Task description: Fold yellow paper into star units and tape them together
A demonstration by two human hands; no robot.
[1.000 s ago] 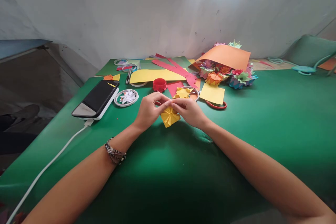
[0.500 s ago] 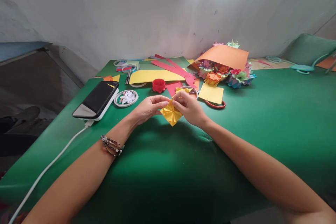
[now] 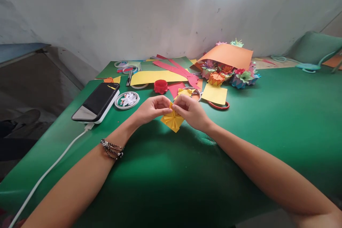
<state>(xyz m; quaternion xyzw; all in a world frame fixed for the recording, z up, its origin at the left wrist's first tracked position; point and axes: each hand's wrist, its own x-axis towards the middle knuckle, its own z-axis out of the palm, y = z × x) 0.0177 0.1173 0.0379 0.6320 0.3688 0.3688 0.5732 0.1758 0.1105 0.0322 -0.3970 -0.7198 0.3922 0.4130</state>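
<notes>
A folded yellow paper, creased in rays from its middle, is held up above the green table. My left hand pinches its upper left edge between thumb and fingers. From the other side my right hand grips the upper right edge, thumb tip close to the left thumb. Both hands hide part of the paper's top. Just beyond them lie another folded yellow piece and a ring of tape. A flat yellow square partly covers red-handled scissors.
Left of my hands are a power bank with a white cable and a tape ring holding white scraps. Behind stand a red paper cup shape, a yellow strip, red strips and paper flowers under an orange sheet.
My left fingertips have shifted from the paper's left side up to its top edge, near my right fingers. The yellow paper sits slightly lower and more of its creased face shows.
</notes>
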